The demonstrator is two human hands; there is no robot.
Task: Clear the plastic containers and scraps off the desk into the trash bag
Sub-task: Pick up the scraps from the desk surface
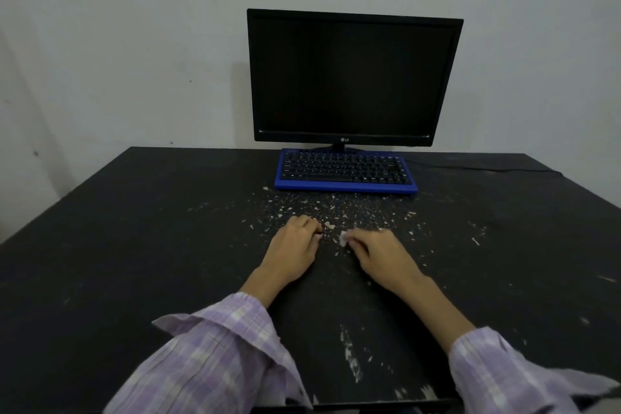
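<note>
Mid-table, between the near edge and the blue-framed black keyboard [346, 171] — both hands picking at scattered pale scraps [322, 208].
Right hand [379, 252] pinches a small whitish scrap [343, 239] at its fingers; left hand [295, 242] has fingers curled onto a crumb, though I cannot tell whether it grips it. Remaining scraps lie just beyond both hands, toward the keyboard — equally near either; no trash bag or containers visible on the black table [134, 245].

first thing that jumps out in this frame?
The pale scraps strewn over the black desk, thickest just in front of the blue keyboard under the dark monitor. Mid-desk, both hands work among them: the right hand pinches a small white scrap, the left hand curls its fingers over the litter.
</note>
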